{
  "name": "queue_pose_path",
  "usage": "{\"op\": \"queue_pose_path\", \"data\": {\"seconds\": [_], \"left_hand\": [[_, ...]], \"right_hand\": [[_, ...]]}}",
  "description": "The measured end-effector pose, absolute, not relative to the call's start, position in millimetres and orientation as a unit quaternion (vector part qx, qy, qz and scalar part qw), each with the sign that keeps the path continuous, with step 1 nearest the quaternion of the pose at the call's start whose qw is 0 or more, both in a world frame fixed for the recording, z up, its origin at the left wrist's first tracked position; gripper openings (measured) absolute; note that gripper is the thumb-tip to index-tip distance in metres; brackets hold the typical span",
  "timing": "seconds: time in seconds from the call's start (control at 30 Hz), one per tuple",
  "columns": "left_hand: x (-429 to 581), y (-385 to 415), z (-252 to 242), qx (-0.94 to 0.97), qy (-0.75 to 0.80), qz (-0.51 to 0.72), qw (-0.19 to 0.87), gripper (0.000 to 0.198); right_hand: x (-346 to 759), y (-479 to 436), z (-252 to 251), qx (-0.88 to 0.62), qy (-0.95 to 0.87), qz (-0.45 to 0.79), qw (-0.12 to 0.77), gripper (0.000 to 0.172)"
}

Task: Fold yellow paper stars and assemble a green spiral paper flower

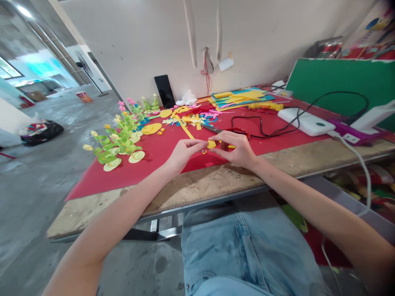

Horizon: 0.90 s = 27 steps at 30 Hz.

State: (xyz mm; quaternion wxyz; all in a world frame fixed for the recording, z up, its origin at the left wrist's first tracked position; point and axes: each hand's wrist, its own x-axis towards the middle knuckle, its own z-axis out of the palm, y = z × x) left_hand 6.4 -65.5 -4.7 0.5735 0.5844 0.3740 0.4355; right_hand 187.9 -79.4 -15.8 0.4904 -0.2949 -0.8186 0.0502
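Just above the red sheet near the table's front edge, a small yellow paper piece (211,144) sits between the fingertips of both hands. My left hand (182,155) pinches it from the left with thumb and forefinger. From the other side my right hand (239,150) closes thumb and fingers around its right end. Some yellow shows beneath my right palm, too covered to name. Right behind that hand lie scissors with red handles (244,132), their blades pointing left. A long yellow paper strip (184,128) stretches from the scrap pile toward my fingers.
Several green paper plants (115,142) with round bases stand at the left. Paper scraps (197,117), yellow discs (151,128) and a phone (164,91) are behind. At right are a hot glue gun (266,106), a white power bank-like box (305,121), cables and a green board (342,88).
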Motion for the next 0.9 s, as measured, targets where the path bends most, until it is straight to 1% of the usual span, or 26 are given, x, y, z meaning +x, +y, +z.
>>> {"op": "queue_pose_path", "data": {"seconds": [0.47, 0.7, 0.9], "left_hand": [[7.0, -67.3, -5.2, 0.577, 0.37, 0.438, 0.581, 0.022], [6.8, -66.9, -6.9, 0.592, 0.371, 0.447, 0.559, 0.018], [7.6, -67.6, -6.2, 0.605, 0.393, 0.446, 0.529, 0.02]], "right_hand": [[189.6, -77.6, -19.5, -0.311, -0.82, 0.024, 0.48, 0.027], [189.6, -78.0, -19.0, -0.307, -0.821, 0.019, 0.48, 0.026], [189.2, -78.9, -18.3, -0.299, -0.825, 0.007, 0.479, 0.027]]}}
